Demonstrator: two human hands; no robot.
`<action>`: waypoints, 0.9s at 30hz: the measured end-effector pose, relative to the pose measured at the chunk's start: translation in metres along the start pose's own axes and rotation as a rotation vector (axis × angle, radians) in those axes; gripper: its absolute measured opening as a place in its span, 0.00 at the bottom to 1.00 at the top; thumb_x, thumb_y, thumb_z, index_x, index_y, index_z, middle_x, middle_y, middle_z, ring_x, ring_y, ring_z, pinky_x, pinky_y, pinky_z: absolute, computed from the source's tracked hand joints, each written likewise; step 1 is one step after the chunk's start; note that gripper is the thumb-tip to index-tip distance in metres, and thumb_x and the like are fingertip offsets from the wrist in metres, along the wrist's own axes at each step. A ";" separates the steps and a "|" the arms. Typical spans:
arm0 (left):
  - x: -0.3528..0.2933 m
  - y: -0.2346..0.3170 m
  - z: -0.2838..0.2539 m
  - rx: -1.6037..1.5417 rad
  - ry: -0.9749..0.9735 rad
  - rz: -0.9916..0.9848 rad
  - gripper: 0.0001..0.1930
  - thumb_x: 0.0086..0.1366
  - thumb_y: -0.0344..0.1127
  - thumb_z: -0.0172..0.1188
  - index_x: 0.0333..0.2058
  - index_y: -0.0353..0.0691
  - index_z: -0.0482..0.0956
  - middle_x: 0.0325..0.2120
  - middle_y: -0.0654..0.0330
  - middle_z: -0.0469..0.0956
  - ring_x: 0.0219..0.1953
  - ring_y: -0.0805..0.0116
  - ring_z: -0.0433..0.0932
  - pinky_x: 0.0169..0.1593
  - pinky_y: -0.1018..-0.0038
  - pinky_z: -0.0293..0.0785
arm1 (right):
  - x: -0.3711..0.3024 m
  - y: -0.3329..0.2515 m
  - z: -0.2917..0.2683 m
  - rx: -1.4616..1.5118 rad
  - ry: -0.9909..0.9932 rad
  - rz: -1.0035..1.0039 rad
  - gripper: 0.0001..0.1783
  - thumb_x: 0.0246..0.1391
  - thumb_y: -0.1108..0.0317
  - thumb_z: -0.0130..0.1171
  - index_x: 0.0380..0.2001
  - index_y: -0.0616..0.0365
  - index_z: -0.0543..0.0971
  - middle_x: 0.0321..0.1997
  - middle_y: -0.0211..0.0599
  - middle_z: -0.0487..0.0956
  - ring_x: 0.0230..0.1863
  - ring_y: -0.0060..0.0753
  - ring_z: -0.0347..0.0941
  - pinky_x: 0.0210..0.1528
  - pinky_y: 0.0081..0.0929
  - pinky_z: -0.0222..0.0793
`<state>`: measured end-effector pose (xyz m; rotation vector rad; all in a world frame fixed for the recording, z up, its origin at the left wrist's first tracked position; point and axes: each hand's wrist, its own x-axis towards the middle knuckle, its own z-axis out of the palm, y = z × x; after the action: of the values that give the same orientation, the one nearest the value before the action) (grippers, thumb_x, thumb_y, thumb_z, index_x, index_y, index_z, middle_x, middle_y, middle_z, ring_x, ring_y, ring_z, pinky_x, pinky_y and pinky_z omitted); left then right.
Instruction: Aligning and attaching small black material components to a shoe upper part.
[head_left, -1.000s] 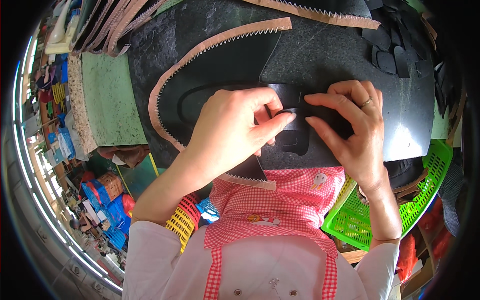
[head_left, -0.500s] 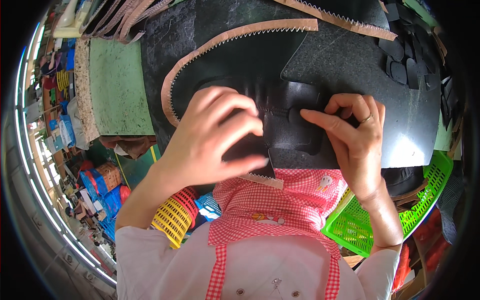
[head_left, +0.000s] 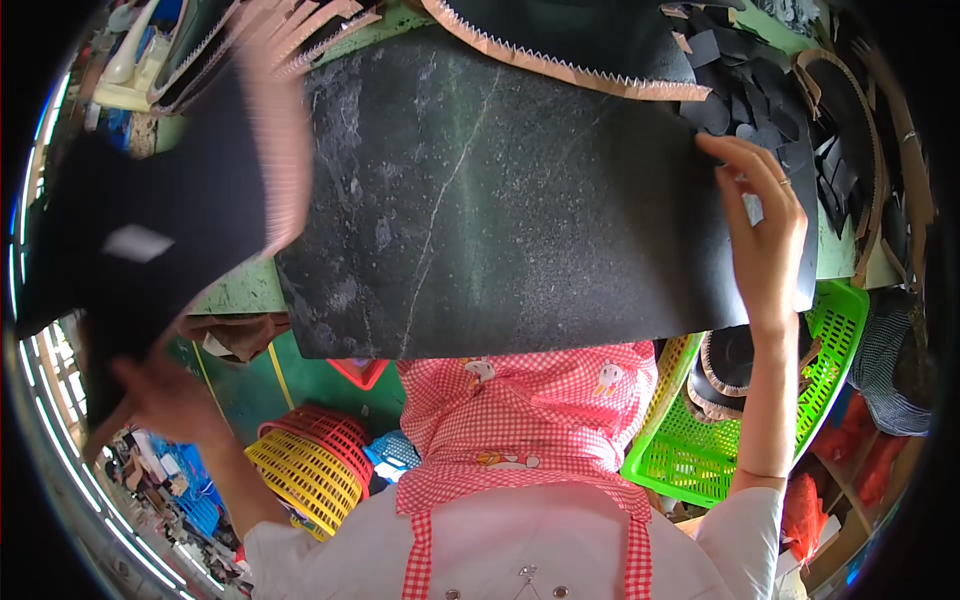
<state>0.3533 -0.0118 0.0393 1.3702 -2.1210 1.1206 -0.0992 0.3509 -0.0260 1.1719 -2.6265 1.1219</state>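
Note:
At the far left, my left hand [head_left: 175, 395], smeared by motion, grips the lower end of a black shoe upper [head_left: 190, 200]. This upper has a tan border and a small pale patch, and it hangs past the left side of the dark work board [head_left: 480, 230]. On the other side, my right hand [head_left: 765, 215] is held above the board's right edge. Its index finger and thumb are a little apart, nothing shows between them, and the fingertips are beside a heap of small black cut pieces [head_left: 740, 90].
Another black upper [head_left: 570, 40] with tan zigzag-stitched edging lies at the board's far edge. More uppers are stacked at the far left [head_left: 320, 35]. Below the board are a green basket [head_left: 690, 470] holding uppers at right and a yellow basket [head_left: 305, 480] at left.
The black upper has gone from the middle of the board to the far left with my left hand. My right hand has let go and moved right, toward the small black pieces.

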 end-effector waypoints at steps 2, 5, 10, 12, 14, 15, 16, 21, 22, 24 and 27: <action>0.028 -0.039 0.005 -0.056 0.483 0.203 0.21 0.73 0.39 0.56 0.57 0.30 0.78 0.41 0.48 0.86 0.37 0.52 0.85 0.40 0.61 0.79 | 0.002 0.010 -0.005 -0.070 0.010 0.004 0.15 0.59 0.80 0.62 0.47 0.53 0.86 0.45 0.36 0.83 0.44 0.35 0.80 0.45 0.28 0.76; 0.009 -0.004 0.024 -0.873 -0.215 0.190 0.23 0.68 0.32 0.58 0.59 0.29 0.74 0.57 0.43 0.78 0.62 0.46 0.76 0.65 0.59 0.71 | 0.004 0.017 -0.007 -0.065 -0.026 0.081 0.15 0.56 0.77 0.65 0.46 0.53 0.86 0.46 0.35 0.82 0.48 0.39 0.78 0.49 0.31 0.75; 0.018 0.187 -0.028 -1.022 -0.508 0.776 0.31 0.61 0.42 0.68 0.64 0.50 0.76 0.73 0.50 0.59 0.75 0.46 0.56 0.73 0.41 0.46 | 0.001 0.025 -0.003 -0.158 0.029 -0.062 0.13 0.53 0.77 0.68 0.43 0.54 0.86 0.43 0.36 0.82 0.47 0.41 0.79 0.52 0.34 0.75; 0.035 0.254 -0.064 -1.247 -0.366 0.848 0.37 0.52 0.43 0.76 0.63 0.53 0.77 0.72 0.49 0.59 0.75 0.46 0.56 0.73 0.41 0.49 | -0.002 0.024 -0.005 -0.169 0.053 -0.093 0.13 0.53 0.77 0.67 0.43 0.55 0.86 0.43 0.36 0.83 0.47 0.40 0.80 0.53 0.33 0.75; 0.047 0.330 -0.093 -1.386 -0.258 0.936 0.47 0.46 0.39 0.80 0.68 0.54 0.71 0.75 0.49 0.53 0.76 0.45 0.50 0.75 0.46 0.50 | -0.003 0.032 0.001 -0.113 0.086 0.036 0.13 0.52 0.78 0.66 0.41 0.55 0.85 0.42 0.36 0.84 0.46 0.39 0.81 0.53 0.33 0.76; 0.047 0.363 -0.099 -1.396 -0.186 0.952 0.51 0.43 0.38 0.82 0.69 0.59 0.69 0.76 0.49 0.48 0.77 0.45 0.47 0.75 0.46 0.52 | -0.003 0.031 0.001 -0.124 0.087 0.036 0.13 0.52 0.78 0.66 0.41 0.55 0.85 0.42 0.36 0.84 0.46 0.39 0.81 0.53 0.33 0.76; 0.053 0.386 -0.094 -1.432 0.003 0.963 0.39 0.56 0.39 0.75 0.68 0.51 0.71 0.72 0.45 0.58 0.75 0.42 0.55 0.75 0.45 0.53 | -0.001 0.026 0.002 -0.142 0.104 0.008 0.12 0.53 0.79 0.65 0.41 0.55 0.85 0.42 0.36 0.84 0.45 0.39 0.81 0.53 0.33 0.76; 0.099 0.387 -0.068 -1.766 -0.495 1.025 0.24 0.74 0.38 0.57 0.67 0.56 0.72 0.71 0.56 0.64 0.75 0.47 0.56 0.75 0.43 0.48 | -0.010 0.036 0.000 -0.014 0.112 0.033 0.11 0.53 0.79 0.67 0.40 0.56 0.85 0.46 0.34 0.85 0.49 0.37 0.82 0.55 0.30 0.75; 0.098 0.377 -0.061 -1.812 -0.385 1.029 0.25 0.68 0.35 0.61 0.64 0.54 0.75 0.67 0.54 0.69 0.72 0.47 0.62 0.73 0.45 0.55 | -0.011 0.035 -0.001 -0.015 0.105 0.025 0.10 0.52 0.78 0.68 0.39 0.57 0.85 0.47 0.34 0.85 0.51 0.37 0.82 0.56 0.30 0.75; 0.094 0.344 -0.063 -1.802 -0.313 1.016 0.22 0.64 0.31 0.62 0.58 0.50 0.81 0.59 0.54 0.79 0.66 0.49 0.72 0.69 0.48 0.64 | -0.013 0.036 -0.003 -0.031 0.098 0.023 0.09 0.52 0.78 0.68 0.38 0.57 0.85 0.47 0.34 0.85 0.52 0.37 0.81 0.56 0.30 0.75; 0.069 0.264 -0.072 -1.463 -0.441 1.261 0.21 0.62 0.32 0.62 0.54 0.51 0.84 0.57 0.55 0.81 0.64 0.52 0.75 0.69 0.50 0.65 | -0.013 0.035 -0.011 -0.024 0.047 0.035 0.09 0.52 0.80 0.67 0.38 0.59 0.85 0.48 0.35 0.86 0.56 0.37 0.80 0.59 0.30 0.73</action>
<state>0.0808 0.0597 0.0196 -0.5375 -2.9016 -0.7239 -0.1157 0.3813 -0.0429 1.0855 -2.6282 1.1058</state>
